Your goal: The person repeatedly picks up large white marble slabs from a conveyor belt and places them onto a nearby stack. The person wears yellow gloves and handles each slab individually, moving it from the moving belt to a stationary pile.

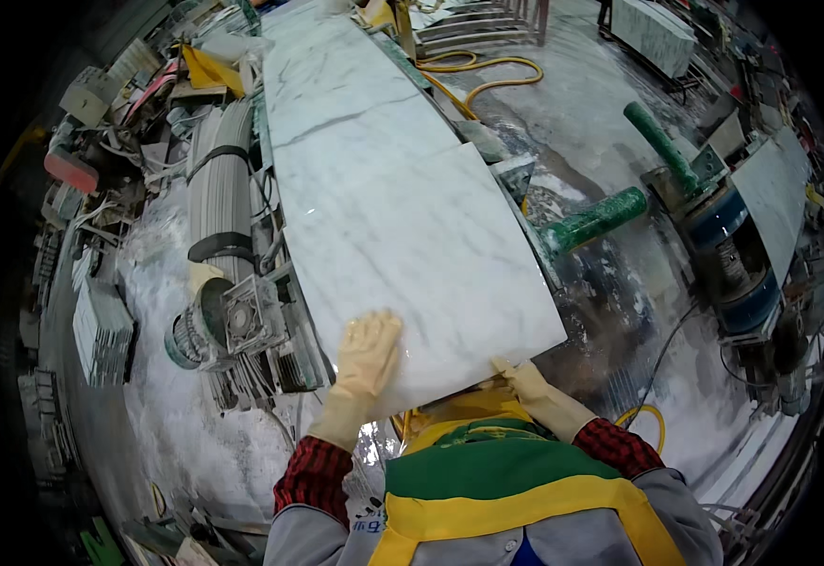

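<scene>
A wet white marble slab (421, 255) with grey veins lies in front of me, its near edge close to my apron (497, 472). Beyond it is a second marble slab (336, 85), with a dark line running across. My left hand (368, 354), in a cream rubber glove, rests flat on the near slab's left front part, fingers stretched out. At the slab's front edge, right of centre, my gloved right hand (525, 385) grips the rim. Some of its fingers are hidden at the edge.
Left of the slabs stand a motor with a gearbox (242, 321) and a strapped bundle of grey strips (220, 179). Stacked tiles (102, 330) are farther left. On the right are a green roller (596, 222), blue-banded machinery (728, 245) and a yellow hose (502, 83) on the wet floor.
</scene>
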Action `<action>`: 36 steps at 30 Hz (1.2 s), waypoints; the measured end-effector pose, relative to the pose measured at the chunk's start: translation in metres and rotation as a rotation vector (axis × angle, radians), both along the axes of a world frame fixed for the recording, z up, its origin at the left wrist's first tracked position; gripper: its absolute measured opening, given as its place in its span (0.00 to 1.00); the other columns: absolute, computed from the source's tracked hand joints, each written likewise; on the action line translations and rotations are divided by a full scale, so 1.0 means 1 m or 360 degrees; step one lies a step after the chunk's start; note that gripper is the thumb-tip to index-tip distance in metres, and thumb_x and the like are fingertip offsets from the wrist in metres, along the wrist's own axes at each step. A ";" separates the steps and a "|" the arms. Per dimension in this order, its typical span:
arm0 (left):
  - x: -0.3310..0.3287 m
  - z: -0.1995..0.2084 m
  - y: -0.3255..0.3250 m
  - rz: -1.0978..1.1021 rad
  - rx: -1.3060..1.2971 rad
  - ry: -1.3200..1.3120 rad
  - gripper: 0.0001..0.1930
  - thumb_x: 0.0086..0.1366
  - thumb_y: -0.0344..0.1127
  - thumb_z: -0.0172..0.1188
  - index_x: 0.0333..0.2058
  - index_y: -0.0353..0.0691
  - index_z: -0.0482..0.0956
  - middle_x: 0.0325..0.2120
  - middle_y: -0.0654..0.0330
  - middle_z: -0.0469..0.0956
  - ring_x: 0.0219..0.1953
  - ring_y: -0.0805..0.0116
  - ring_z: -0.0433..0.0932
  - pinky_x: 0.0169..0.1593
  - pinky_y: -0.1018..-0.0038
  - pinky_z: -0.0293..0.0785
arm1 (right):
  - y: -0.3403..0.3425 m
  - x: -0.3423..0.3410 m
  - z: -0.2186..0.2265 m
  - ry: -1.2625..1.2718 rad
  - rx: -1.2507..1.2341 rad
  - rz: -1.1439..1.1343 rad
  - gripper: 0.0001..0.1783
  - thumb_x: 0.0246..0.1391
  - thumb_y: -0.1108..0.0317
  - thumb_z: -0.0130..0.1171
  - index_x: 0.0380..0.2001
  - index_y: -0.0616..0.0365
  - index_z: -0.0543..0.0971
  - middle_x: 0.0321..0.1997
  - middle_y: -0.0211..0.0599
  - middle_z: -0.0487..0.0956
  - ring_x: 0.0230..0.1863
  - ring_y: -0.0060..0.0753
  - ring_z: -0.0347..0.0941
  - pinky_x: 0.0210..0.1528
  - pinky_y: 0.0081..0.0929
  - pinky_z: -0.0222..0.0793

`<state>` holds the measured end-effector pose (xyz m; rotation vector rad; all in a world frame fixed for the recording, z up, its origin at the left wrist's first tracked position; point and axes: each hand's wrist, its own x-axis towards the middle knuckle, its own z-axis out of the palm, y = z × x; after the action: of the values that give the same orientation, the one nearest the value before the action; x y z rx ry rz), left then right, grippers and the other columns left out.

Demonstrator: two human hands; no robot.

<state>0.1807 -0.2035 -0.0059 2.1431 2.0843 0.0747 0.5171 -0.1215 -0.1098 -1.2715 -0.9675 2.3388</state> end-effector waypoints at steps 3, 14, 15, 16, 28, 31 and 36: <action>-0.045 -0.003 0.052 -0.0016 0.0218 0.0060 0.30 0.71 0.37 0.66 0.70 0.42 0.72 0.71 0.45 0.72 0.73 0.40 0.67 0.78 0.46 0.60 | -0.006 -0.002 -0.006 -0.0118 0.0137 -0.0091 0.25 0.73 0.54 0.70 0.54 0.69 0.84 0.44 0.49 0.89 0.42 0.42 0.88 0.47 0.40 0.84; -0.168 0.039 0.214 0.0666 0.0004 -0.0190 0.32 0.75 0.61 0.64 0.61 0.37 0.83 0.57 0.41 0.85 0.60 0.40 0.82 0.64 0.51 0.76 | -0.029 0.010 -0.060 -0.0968 0.0673 0.0082 0.30 0.67 0.38 0.72 0.33 0.60 0.89 0.29 0.31 0.84 0.30 0.26 0.76 0.34 0.34 0.73; -0.164 0.038 0.219 0.0705 -0.0065 -0.0256 0.33 0.76 0.62 0.63 0.60 0.35 0.83 0.56 0.40 0.86 0.60 0.39 0.82 0.64 0.50 0.77 | -0.040 0.015 -0.084 -0.0884 0.0625 -0.0016 0.29 0.68 0.38 0.72 0.36 0.58 0.89 0.31 0.30 0.85 0.31 0.26 0.76 0.35 0.34 0.73; -0.162 0.040 0.222 0.0635 -0.0020 -0.0295 0.35 0.76 0.64 0.61 0.59 0.34 0.84 0.55 0.39 0.86 0.60 0.38 0.82 0.64 0.50 0.77 | -0.051 0.018 -0.111 -0.0786 0.0592 -0.0113 0.28 0.68 0.39 0.72 0.40 0.56 0.90 0.33 0.29 0.86 0.31 0.26 0.76 0.35 0.33 0.73; -0.191 0.044 0.237 0.0621 -0.0102 -0.0216 0.46 0.70 0.73 0.63 0.65 0.31 0.81 0.60 0.37 0.85 0.66 0.41 0.82 0.69 0.56 0.76 | -0.048 -0.043 -0.016 0.0150 -0.0483 -0.0768 0.25 0.74 0.52 0.68 0.63 0.57 0.83 0.56 0.34 0.86 0.51 0.36 0.83 0.52 0.34 0.78; -0.139 0.128 0.201 0.0572 0.0120 -0.0170 0.44 0.70 0.70 0.66 0.64 0.31 0.82 0.57 0.39 0.87 0.62 0.42 0.84 0.65 0.57 0.79 | -0.048 -0.031 -0.041 0.0273 -0.0438 -0.0767 0.26 0.78 0.52 0.63 0.67 0.59 0.81 0.70 0.41 0.82 0.68 0.41 0.81 0.74 0.42 0.75; -0.118 0.181 0.181 0.0687 0.0341 -0.0492 0.31 0.67 0.56 0.80 0.40 0.29 0.81 0.31 0.62 0.77 0.34 0.68 0.71 0.39 0.67 0.71 | -0.049 0.007 0.037 0.0329 -0.0179 -0.0800 0.27 0.78 0.52 0.63 0.69 0.59 0.79 0.67 0.41 0.83 0.68 0.42 0.80 0.71 0.42 0.78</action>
<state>0.0625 -0.0221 0.1753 1.6038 2.3818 0.6580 0.5242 -0.1705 -0.0727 -1.1226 -0.3956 2.0891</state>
